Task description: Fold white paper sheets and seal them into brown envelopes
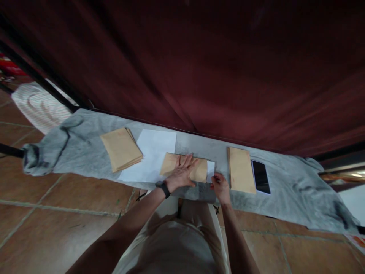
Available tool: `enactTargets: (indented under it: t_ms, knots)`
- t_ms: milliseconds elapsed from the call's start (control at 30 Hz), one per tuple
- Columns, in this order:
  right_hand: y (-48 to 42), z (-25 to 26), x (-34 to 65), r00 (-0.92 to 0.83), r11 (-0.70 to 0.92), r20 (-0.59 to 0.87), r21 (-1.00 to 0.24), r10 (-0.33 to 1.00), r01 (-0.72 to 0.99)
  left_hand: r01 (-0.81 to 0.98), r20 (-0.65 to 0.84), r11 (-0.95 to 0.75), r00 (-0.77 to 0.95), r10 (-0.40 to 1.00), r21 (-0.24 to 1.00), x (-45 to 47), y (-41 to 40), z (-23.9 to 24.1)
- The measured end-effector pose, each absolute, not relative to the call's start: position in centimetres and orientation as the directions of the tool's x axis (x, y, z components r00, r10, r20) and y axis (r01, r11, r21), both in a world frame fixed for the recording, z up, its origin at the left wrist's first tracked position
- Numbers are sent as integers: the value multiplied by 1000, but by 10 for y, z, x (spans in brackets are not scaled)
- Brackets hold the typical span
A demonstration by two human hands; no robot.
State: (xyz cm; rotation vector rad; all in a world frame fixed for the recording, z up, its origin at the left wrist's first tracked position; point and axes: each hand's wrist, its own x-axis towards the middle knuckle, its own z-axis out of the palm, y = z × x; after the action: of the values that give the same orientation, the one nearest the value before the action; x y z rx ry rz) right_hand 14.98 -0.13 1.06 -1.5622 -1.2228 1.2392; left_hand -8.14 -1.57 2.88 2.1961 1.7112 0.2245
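Observation:
Flat on a brown envelope (200,169) lies my left hand (182,173), fingers spread across it. A white sheet of paper (210,169) sticks out of the envelope's right end. Its outer edge is pinched by my right hand (220,185), with the fingers closed at the lower right corner. How much paper sits inside the envelope is hidden. Partly under the envelope's left end are larger white sheets (158,148). A stack of brown envelopes (121,148) rests on their left side, and another envelope stack (242,170) lies to the right of my right hand.
A phone (261,177) lies beside the right stack. Grey cloth (291,194) covers the narrow bench. Behind it hangs a dark red curtain (199,76). Black metal bars (37,74) and a striped cloth (45,104) are at the left. The floor is tiled (71,228).

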Motion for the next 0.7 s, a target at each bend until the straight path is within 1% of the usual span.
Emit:
enactTargets:
  t_ms: [100, 167, 233, 367, 433, 533, 700]
  knots:
    - [-2, 11, 150, 56, -229, -222, -953, 973, 201, 899, -180, -224, 308, 934, 376, -79, 5, 28]
    - [-2, 9, 151, 56, -223, -216, -955, 975, 195, 891, -200, -233, 329, 923, 389, -80, 10, 27]
    - [-4, 7, 150, 55, -211, -204, -955, 978, 211, 884, -182, -247, 340, 923, 397, -81, 10, 26]
    - [-6, 4, 143, 33, -155, -152, -946, 988, 284, 870, -100, -272, 340, 935, 411, -82, 6, 24]
    - [-7, 3, 139, 22, -107, -106, -925, 994, 365, 865, -80, -278, 339, 937, 418, -83, 4, 25]
    - [-7, 4, 133, 7, -44, -47, -866, 999, 499, 868, -82, -274, 336, 938, 413, -83, 4, 26]
    - [-4, 5, 128, 25, -48, -41, -829, 999, 558, 873, -94, -275, 339, 936, 403, -82, 5, 28]
